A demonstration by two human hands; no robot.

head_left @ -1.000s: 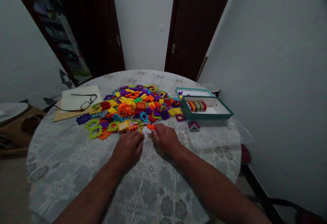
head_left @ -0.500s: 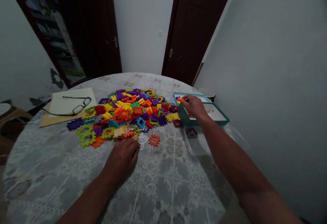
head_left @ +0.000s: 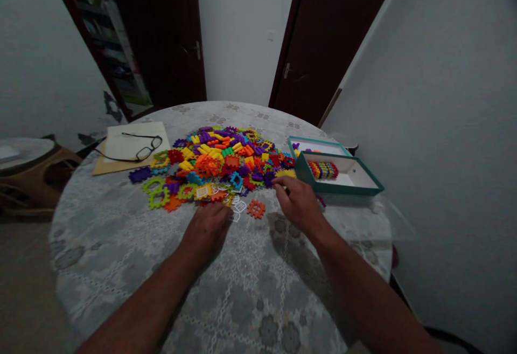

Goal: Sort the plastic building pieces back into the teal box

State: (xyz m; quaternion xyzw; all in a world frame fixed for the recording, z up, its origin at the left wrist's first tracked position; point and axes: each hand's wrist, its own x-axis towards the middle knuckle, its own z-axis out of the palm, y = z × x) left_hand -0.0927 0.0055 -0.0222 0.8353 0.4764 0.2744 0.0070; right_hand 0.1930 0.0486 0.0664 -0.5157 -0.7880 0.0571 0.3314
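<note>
My left hand (head_left: pixel 208 229) rests palm down on the table at the near edge of a pile of colourful plastic building pieces (head_left: pixel 222 154). Its fingers lie forward and partly hidden, beside small white window-shaped pieces (head_left: pixel 239 206); I see nothing held. Over the pile's right side, my right hand (head_left: pixel 297 203) reaches with thumb and forefinger apart, near purple pieces (head_left: pixel 269 179), and holds nothing that I can see. An orange square toothed piece (head_left: pixel 256 209) lies between the hands. To the right stands a teal-edged box (head_left: pixel 343 184) with a row of multicoloured toothed pieces (head_left: pixel 323 171) inside.
The box's other tray (head_left: pixel 323 146) holds a few purple and orange pieces. A clear plastic container (head_left: pixel 391 216) is at the right. Black glasses (head_left: pixel 143 153) lie on paper (head_left: pixel 117 141) at the left. A patterned cloth (head_left: pixel 242 289) covers the round table.
My right hand has left the box with the orange piece out of sight, moving left and nearer to the pile. My left hand stays by the white pieces. The view has shifted.
</note>
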